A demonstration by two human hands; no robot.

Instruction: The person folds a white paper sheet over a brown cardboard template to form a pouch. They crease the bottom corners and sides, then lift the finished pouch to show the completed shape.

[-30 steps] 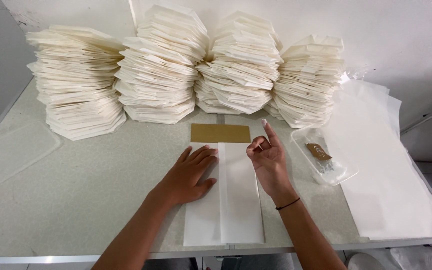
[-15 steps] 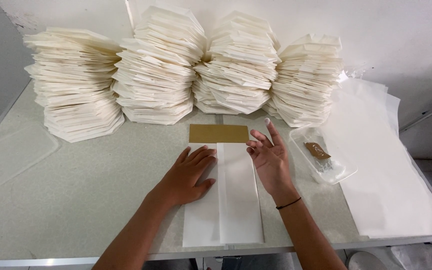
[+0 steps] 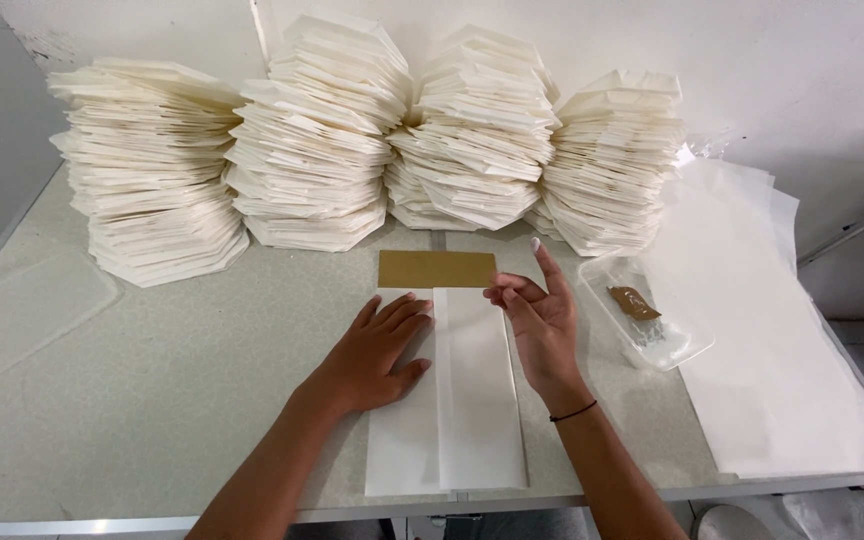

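- Barely anything shifted in the last second, honestly: the right hand [image 3: 544, 322] had its index finger up beside the gold card earlier and it's still up, with the other fingers curled in a bit more near the card's lower right corner.
- Left hand [image 3: 380, 352] hasn't budged. It's lying flat, fingers spread, pressing on the left half of the folded white paper [image 3: 449, 400], gripping nothing.
- Right hand is loose and half open, thumb and middle fingers close together. Can't tell if there's something tiny pinched in there; it doesn't look like it's holding the paper or the card.
- Folded sheet sits in the same spot, long way toward the table's near edge, with the gold card [image 3: 437, 269] touching its top end.
- So the sheet is pinned and lined up, and the fold looks set rather than in progress.
- Around it: four tall stacks of folded cream paper [image 3: 322, 140] at the back, a clear tray [image 3: 652, 330] with a small brown thing in it on the right, and loose white sheets [image 3: 782, 350] past that.
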